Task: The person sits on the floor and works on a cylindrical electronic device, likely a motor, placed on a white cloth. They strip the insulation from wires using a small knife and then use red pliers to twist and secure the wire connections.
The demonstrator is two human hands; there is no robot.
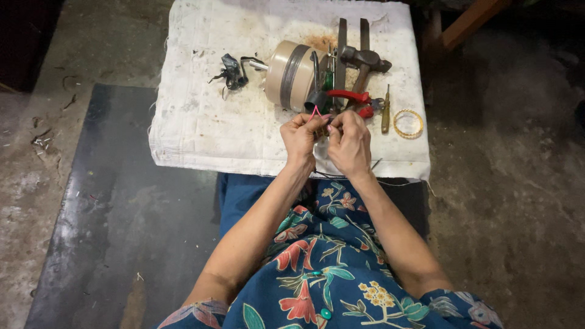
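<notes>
The person sits at a low desk (201,131) covered with a stained white cloth, both hands raised together just above its near edge. The left hand (300,135) and the right hand (348,143) meet thumb to thumb, fingers curled in, pinching a small piece between them. A thin pink loop (315,111) sticks up from the top of the left hand's grip; what the right hand's grip closes on is hidden behind its fingers, though it looks pinched tight on the same small piece. The loop stands roughly upright, its ends running down into the fists, and it lies nearer the left hand than the right.

Just beyond the hands lie red-handled pliers (350,96), a hammer (364,61) and a round tan spool (291,74) on its side. A gold bangle (408,123) rests flat to the right, well apart from the hands, and a dark tangle of scrap (231,71) lies to the left of the spool.
</notes>
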